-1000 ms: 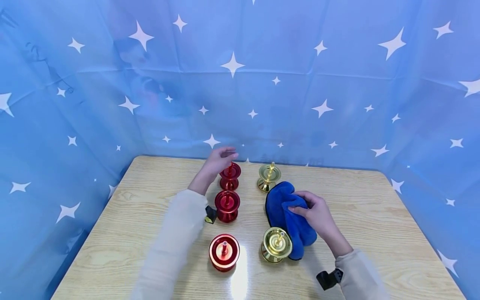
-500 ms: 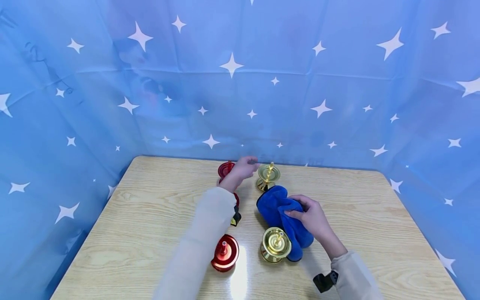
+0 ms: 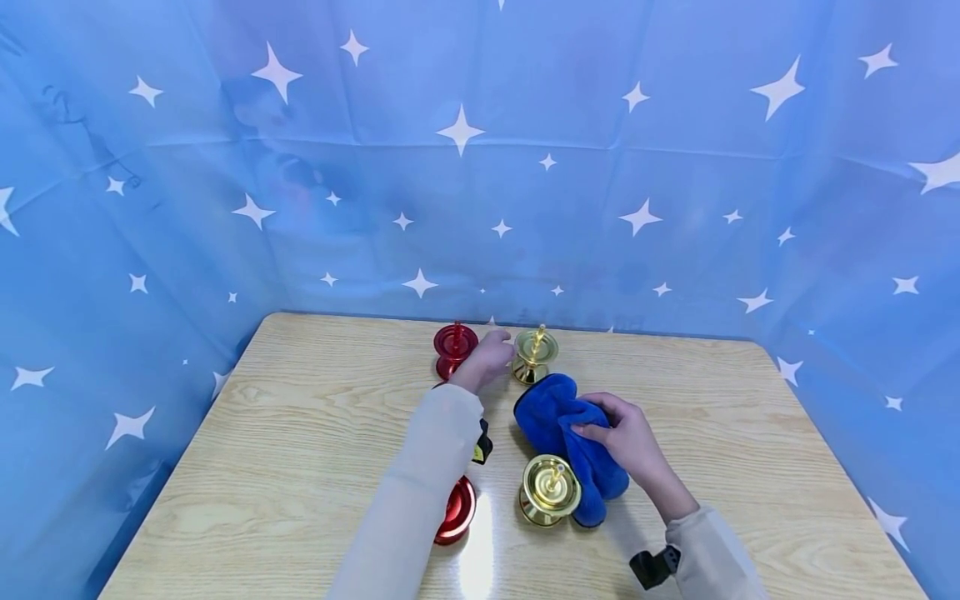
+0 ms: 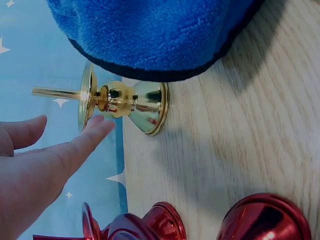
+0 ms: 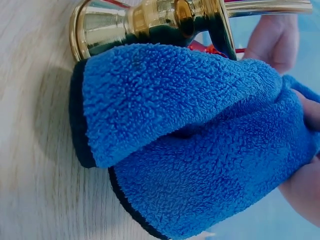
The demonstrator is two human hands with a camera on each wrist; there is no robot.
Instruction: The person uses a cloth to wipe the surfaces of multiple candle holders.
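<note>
My left hand (image 3: 491, 357) is beside the far gold candle holder (image 3: 535, 350), fingers extended toward it. In the left wrist view, its fingertips (image 4: 107, 127) come up to the holder's round plate; whether they touch it I cannot tell. A plush blue cloth (image 3: 558, 417), dark along its edge, is pinched between the thumb and fingers of my right hand (image 3: 626, 437). The cloth bunches between the two gold holders, just behind the near gold candle holder (image 3: 551, 492). Fingers of the right hand (image 5: 302, 187) show at the cloth's edge in the right wrist view.
Left of the gold pair, a red candle holder (image 3: 453, 346) stands at the back and another red candle holder (image 3: 459, 512) at the front, partly behind my left sleeve (image 3: 420, 492). A red base (image 4: 265, 220) shows in the left wrist view. A starry blue curtain (image 3: 337, 167) hangs behind the table.
My left hand has gone from above the far red candle holder rightward and down to the far gold one. The right hand and blue cloth have shifted slightly left.
</note>
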